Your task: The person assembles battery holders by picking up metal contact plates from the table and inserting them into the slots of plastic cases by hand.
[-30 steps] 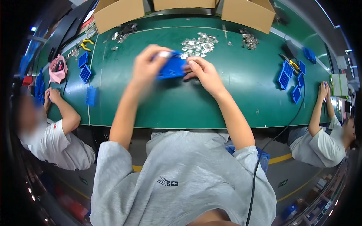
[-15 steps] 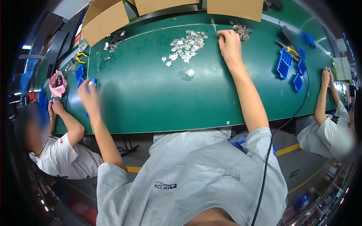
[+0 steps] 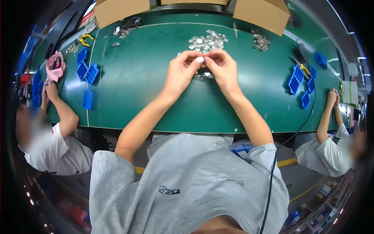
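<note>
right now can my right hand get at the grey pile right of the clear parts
Probably yes: the grey pile is close, with only bare green tabletop showing between it and the right hand.

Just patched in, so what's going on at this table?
A person's left hand and right hand come together at the fingertips above the green table. Anything pinched between them is too small to make out. Just beyond lies a pile of small shiny pieces. Blue trays lie off to the left, with more at the right.
</note>
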The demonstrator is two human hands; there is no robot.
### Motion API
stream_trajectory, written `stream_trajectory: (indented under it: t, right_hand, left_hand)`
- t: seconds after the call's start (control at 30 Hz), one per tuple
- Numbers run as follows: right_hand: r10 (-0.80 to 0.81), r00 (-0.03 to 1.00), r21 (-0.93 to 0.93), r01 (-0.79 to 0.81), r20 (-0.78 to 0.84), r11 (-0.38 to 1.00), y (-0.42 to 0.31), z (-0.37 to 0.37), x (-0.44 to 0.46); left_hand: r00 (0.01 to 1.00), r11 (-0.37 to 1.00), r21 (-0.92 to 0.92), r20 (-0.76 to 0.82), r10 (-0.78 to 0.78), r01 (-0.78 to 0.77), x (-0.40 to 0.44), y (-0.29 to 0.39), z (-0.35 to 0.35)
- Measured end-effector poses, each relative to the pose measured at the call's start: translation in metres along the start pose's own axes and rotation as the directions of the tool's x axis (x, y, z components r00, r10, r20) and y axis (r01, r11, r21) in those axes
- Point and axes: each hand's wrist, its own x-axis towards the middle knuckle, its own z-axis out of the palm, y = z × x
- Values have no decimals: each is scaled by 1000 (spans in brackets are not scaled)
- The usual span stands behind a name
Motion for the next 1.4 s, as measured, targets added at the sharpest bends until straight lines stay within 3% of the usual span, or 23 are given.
stream_trajectory:
  t: [0.1, 0.2, 0.5, 0.6, 0.67, 0.73, 0.77, 0.8, 0.83, 0.87, 0.93, 0.97, 1.0, 1.07, 1.17, 1.27, 1.3, 1.4]
  right_hand:
    - [29, 999, 112, -31, 14, 993, -7, 5, -3]
    - [-68, 997, 63, 67, 20, 996, -5, 8, -4]
    - [-67, 995, 42, 64, 80, 997, -8, 5, -6]
    - [9, 997, 70, -14, 71, 997, -22, 2, -15]
    - [-93, 992, -125, 81, -87, 989, -42, -20, -22]
    - [-421, 844, -581, 167, -333, 796, -59, -76, -32]
    - [-607, 612, -809, -96, -508, 580, -74, -147, -47]
    - [-667, 552, -866, -309, -500, 394, -80, -185, -57]
    - [-665, 512, -835, -411, -544, 367, -75, -224, -65]
    - [-630, 526, -793, -552, -571, 258, -74, -249, -70]
    - [-431, 544, -669, -709, -720, 222, -73, -263, -69]
    - [-366, 577, -673, -702, -730, 234, -68, -267, -69]
    - [-393, 541, -627, -768, -743, 129, -69, -255, -63]
    - [-411, 557, -666, -721, -722, 193, -66, -247, -59]
    - [-369, 626, -721, -522, -687, 456, -46, -230, -56]
    - [-187, 701, -695, -563, -688, 448, -50, -210, -50]
    - [-226, 707, -716, -538, -671, 444, -51, -198, -48]
    - [-414, 822, -921, -352, -390, 169, -39, -191, -42]
  left_hand:
    - [999, 1000, -25, -37, -20, 19, 2, -3, -6]
    - [997, 996, -45, 30, -69, 70, 1, -4, -11]
    - [999, 996, -84, 14, -36, 37, -2, 4, -8]
    - [1000, 1000, 15, 14, 27, -27, 1, -6, -9]
    - [995, 986, 135, 9, 102, -102, 1, -9, -12]
    - [997, 991, 102, 4, 83, -83, -2, 0, -13]
    - [998, 997, 55, -17, 52, -51, -2, 2, -12]
    - [999, 999, 35, -12, 33, -33, -3, 5, -12]
    - [1000, 999, 30, 1, 24, -24, -3, 5, -12]
    - [1000, 999, 31, 10, 16, -17, -4, 5, -11]
    - [1000, 998, 57, 30, -10, 8, -7, 4, -8]
    - [999, 997, 72, 34, -21, 19, -8, 4, -7]
    - [999, 997, 72, 41, -6, 3, -8, 2, -6]
    - [998, 997, 77, 53, 26, -30, -8, 0, -8]
    - [1000, 997, 69, 17, 18, -19, -5, -4, -10]
    - [999, 997, 70, 36, 9, -12, -8, 3, -7]
    - [999, 998, 62, 50, 22, -25, -8, 1, -6]
    - [997, 999, 36, 70, 27, -29, -9, 2, -6]
